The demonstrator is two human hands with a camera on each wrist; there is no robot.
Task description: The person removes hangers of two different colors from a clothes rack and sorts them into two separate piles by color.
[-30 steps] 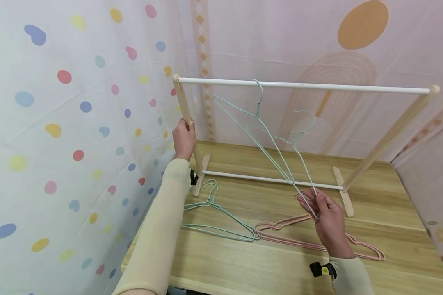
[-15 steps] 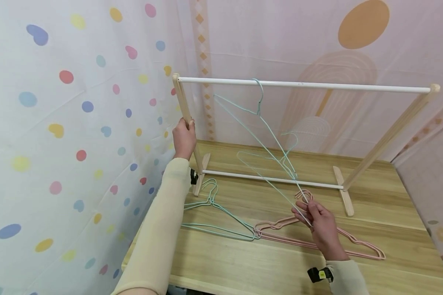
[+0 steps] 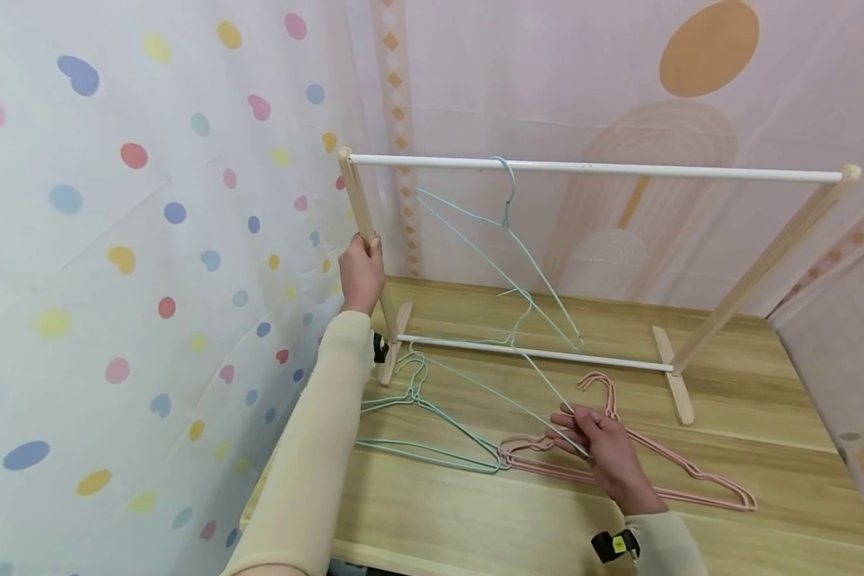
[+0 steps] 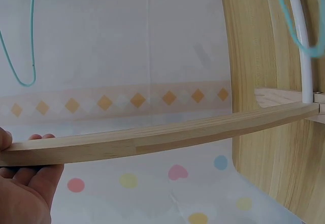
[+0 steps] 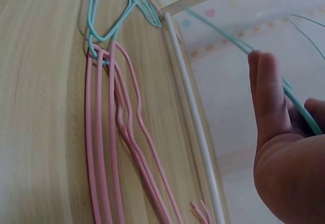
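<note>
My left hand (image 3: 363, 250) grips the wooden left post (image 3: 360, 212) of a small clothes rack; in the left wrist view the fingers (image 4: 30, 183) curl under that post (image 4: 152, 140). My right hand (image 3: 574, 426) pinches the corner of a mint wire hanger (image 3: 547, 384), held low over the table and tilted toward the rack's lower rail. The right wrist view shows the mint wire (image 5: 264, 59) running between my fingers (image 5: 271, 102). Another mint hanger (image 3: 507, 192) hangs from the white top rail (image 3: 619, 169).
Mint hangers (image 3: 425, 412) lie on the wooden table (image 3: 475, 512) at the left, several pink hangers (image 3: 670, 476) beside and under my right hand. The white lower rail (image 3: 605, 361) joins the rack's wooden feet. Patterned curtains close off the left and back.
My right hand has dropped down and to the left, bringing the mint hanger from upright near the rail to nearly flat above the table. The left hand has stayed on the post.
</note>
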